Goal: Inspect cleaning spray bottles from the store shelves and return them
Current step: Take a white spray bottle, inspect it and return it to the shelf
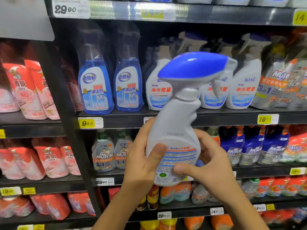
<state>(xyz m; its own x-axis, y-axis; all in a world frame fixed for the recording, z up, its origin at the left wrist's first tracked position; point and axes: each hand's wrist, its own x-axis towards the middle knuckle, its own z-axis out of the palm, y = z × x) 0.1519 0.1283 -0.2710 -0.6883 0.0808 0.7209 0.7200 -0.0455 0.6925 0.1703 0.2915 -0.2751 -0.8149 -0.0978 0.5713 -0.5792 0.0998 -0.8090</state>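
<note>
I hold a white spray bottle (176, 130) with a blue trigger head upright in front of the shelves, its back label facing me and its nozzle pointing right. My left hand (142, 163) grips the lower body from the left, thumb across the label. My right hand (211, 160) wraps the right side, thumb on the label's lower part. Matching white bottles (242, 90) stand on the shelf (216, 117) behind it.
Two blue glass-cleaner bottles (96, 87) stand left of the white ones. Grey refill pouches (282, 83) sit at the right. Lower shelves carry several Mr Muscle bottles (104, 153) and orange bottles. Pink and red packs (29, 90) fill the left bay.
</note>
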